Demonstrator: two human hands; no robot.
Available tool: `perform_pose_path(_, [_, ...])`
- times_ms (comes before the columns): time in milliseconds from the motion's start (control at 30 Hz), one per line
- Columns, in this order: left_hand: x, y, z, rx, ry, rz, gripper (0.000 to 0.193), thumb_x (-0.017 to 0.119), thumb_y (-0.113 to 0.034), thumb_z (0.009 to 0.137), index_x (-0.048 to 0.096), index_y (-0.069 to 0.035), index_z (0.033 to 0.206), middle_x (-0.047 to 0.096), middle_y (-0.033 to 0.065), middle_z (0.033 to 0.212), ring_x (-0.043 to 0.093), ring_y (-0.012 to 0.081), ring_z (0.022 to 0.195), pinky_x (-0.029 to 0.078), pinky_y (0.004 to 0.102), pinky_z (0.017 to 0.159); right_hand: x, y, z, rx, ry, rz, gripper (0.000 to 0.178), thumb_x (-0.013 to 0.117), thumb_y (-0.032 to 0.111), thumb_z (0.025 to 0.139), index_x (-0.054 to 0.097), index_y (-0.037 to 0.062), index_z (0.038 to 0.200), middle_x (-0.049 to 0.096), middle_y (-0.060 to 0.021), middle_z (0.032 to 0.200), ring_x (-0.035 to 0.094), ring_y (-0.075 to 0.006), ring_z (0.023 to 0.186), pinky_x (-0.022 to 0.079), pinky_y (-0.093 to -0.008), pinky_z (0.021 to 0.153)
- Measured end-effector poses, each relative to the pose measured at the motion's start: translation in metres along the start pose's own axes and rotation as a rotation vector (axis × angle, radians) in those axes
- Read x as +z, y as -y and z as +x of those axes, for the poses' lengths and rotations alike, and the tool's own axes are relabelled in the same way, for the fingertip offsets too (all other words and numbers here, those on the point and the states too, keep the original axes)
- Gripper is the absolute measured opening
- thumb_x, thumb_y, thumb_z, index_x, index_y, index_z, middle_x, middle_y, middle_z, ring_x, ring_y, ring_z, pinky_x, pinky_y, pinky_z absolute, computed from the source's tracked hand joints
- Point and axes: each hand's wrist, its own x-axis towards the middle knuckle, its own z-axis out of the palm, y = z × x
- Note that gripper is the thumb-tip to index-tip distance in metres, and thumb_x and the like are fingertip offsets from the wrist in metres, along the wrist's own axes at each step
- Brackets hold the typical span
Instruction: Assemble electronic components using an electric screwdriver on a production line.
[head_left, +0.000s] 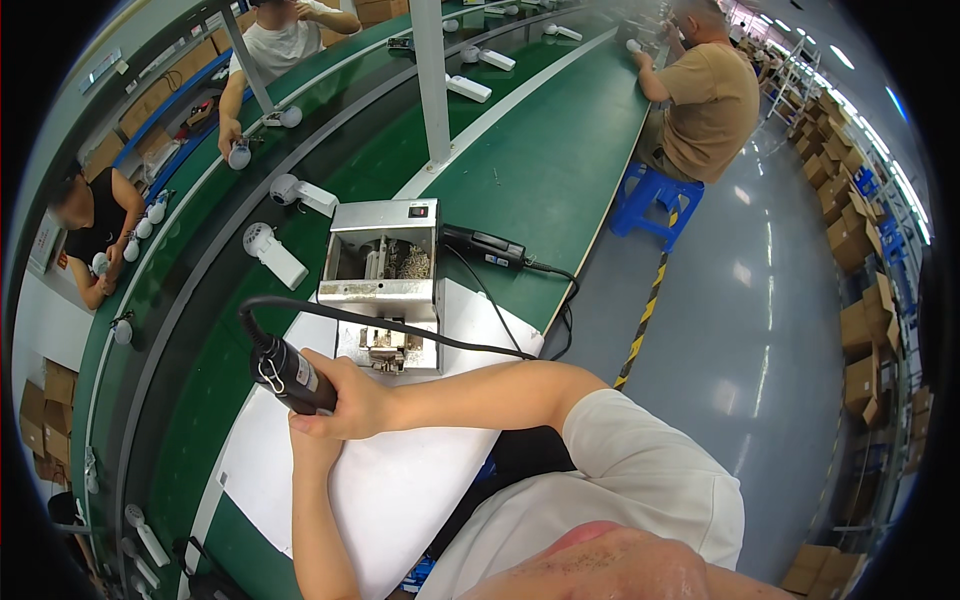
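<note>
My right hand [352, 400] is wrapped round a black electric screwdriver [296, 378], which tilts with its corded end up and to the left. Its tip is hidden. My left forearm rises from the lower edge, and my left hand [312, 442] lies mostly behind the right one, so its fingers and anything in them cannot be seen. Just beyond the hands stands a metal screw feeder [380, 292] with small screws in its open tray. A white sheet [400, 465] covers the bench under my arms.
A second black screwdriver [484, 246] lies beside the feeder. White handheld fans [276, 256] rest on the green conveyor line at left. A grey post [432, 90] rises behind the feeder. Other people sit along the line; a blue stool [648, 205] and cartons [860, 320] are at right.
</note>
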Motion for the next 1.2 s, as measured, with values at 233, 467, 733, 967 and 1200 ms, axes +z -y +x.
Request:
perform_pose_path(233, [-0.001, -0.007, -0.002, -0.019, -0.006, -0.045, 0.035, 0.059, -0.004, 0.076, 0.061, 0.002, 0.111, 0.066, 0.0180, 0.105, 0.064, 0.0307, 0.095, 0.052, 0.0368, 0.080, 0.000, 0.000, 0.000, 0.002, 0.003, 0.007, 0.037, 0.072, 0.022, 0.071, 0.052, 0.0051, 0.097, 0.063, -0.0042, 0.072, 0.050, -0.0167, 0.057, 0.040, -0.0252, 0.059])
perform_pose_path(467, [0.000, -0.013, -0.001, -0.023, 0.013, -0.049, 0.038, 0.063, -0.003, 0.074, 0.060, 0.001, 0.112, 0.066, 0.0174, 0.105, 0.064, 0.0299, 0.094, 0.052, 0.0366, 0.080, -0.004, 0.003, 0.000, 0.002, 0.013, 0.014, 0.037, 0.072, 0.022, 0.072, 0.052, 0.0052, 0.098, 0.063, -0.0041, 0.072, 0.050, -0.0159, 0.058, 0.041, -0.0249, 0.060])
perform_pose_path(733, [0.002, 0.017, 0.021, 0.283, 0.003, -0.208, 0.048, 0.069, -0.015, 0.071, 0.056, 0.000, 0.116, 0.060, 0.0169, 0.106, 0.058, 0.0278, 0.086, 0.048, 0.0358, 0.080, -0.004, -0.002, 0.001, -0.023, -0.053, -0.012, 0.046, 0.076, 0.027, 0.072, 0.053, 0.0025, 0.104, 0.062, -0.0032, 0.079, 0.053, -0.0158, 0.064, 0.045, -0.0274, 0.060])
perform_pose_path(967, [-0.014, 0.031, 0.144, 0.445, -0.509, 0.587, 0.039, 0.061, -0.024, 0.084, 0.053, -0.016, 0.122, 0.041, 0.0186, 0.128, 0.044, 0.0394, 0.104, 0.038, 0.0466, 0.093, 0.004, -0.004, -0.003, -0.016, -0.063, 0.044, 0.013, 0.065, 0.010, 0.075, 0.055, 0.0055, 0.081, 0.057, -0.0021, 0.067, 0.048, -0.0117, 0.054, 0.041, -0.0237, 0.052])
perform_pose_path(1200, [-0.053, 0.064, 0.200, -0.240, -0.564, 0.662, 0.060, 0.067, -0.033, 0.077, 0.046, -0.005, 0.126, 0.046, 0.0226, 0.124, 0.052, 0.0409, 0.102, 0.045, 0.0459, 0.088, 0.005, -0.009, -0.001, 0.020, 0.044, 0.094, 0.036, 0.069, 0.014, 0.073, 0.052, 0.0019, 0.101, 0.060, -0.0050, 0.074, 0.052, -0.0143, 0.060, 0.043, -0.0243, 0.056])
